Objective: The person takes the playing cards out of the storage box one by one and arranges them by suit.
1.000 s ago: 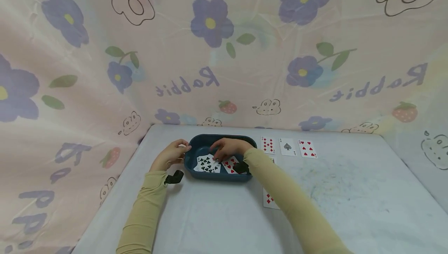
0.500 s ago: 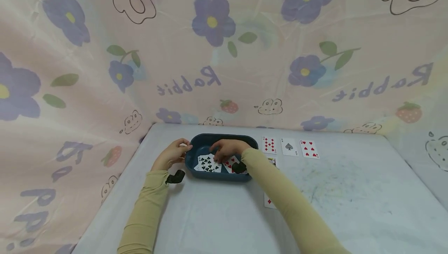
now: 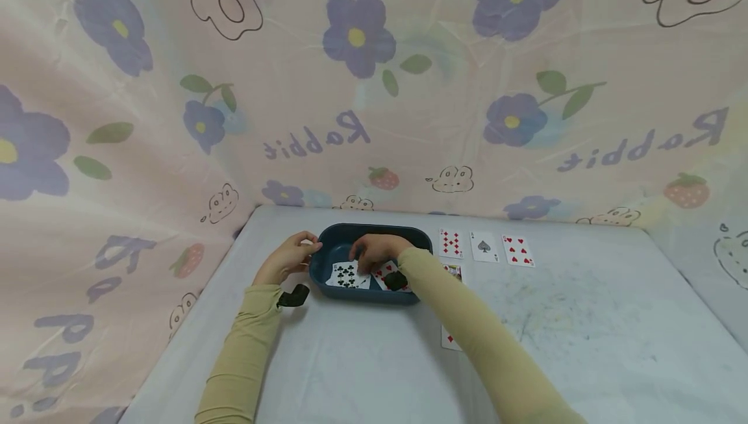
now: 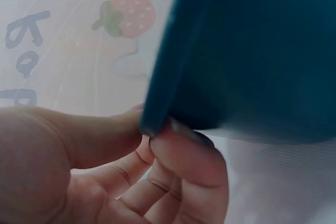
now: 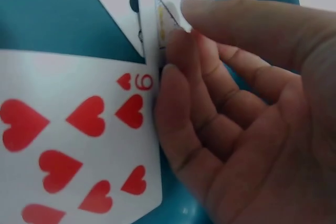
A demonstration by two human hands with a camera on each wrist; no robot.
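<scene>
The blue tray (image 3: 336, 293) stands on the table with several playing cards in it. My left hand (image 3: 286, 260) pinches its left rim; in the left wrist view the thumb and index finger grip the edge of the tray (image 4: 252, 51). Inside the tray, my right hand (image 3: 378, 252) pinches the corner of a playing card (image 5: 149, 14), tilted nearly edge-on, between thumb and index finger. Its face is mostly hidden. A clubs card (image 3: 345, 274) lies left of that hand. A hearts card (image 5: 79, 145) lies beside the curled fingers.
Right of the tray, a diamonds card (image 3: 451, 243), an ace of spades (image 3: 484, 247) and a hearts card (image 3: 518, 251) lie in a row. Below, a face card (image 3: 453, 272) and another diamonds card (image 3: 449, 339) are partly covered by the right sleeve. A patterned curtain (image 3: 374, 106) rises behind the table.
The right hand has shifted slightly among the cards in the tray, and the clubs card looks a little moved. The left hand keeps its hold on the rim.
</scene>
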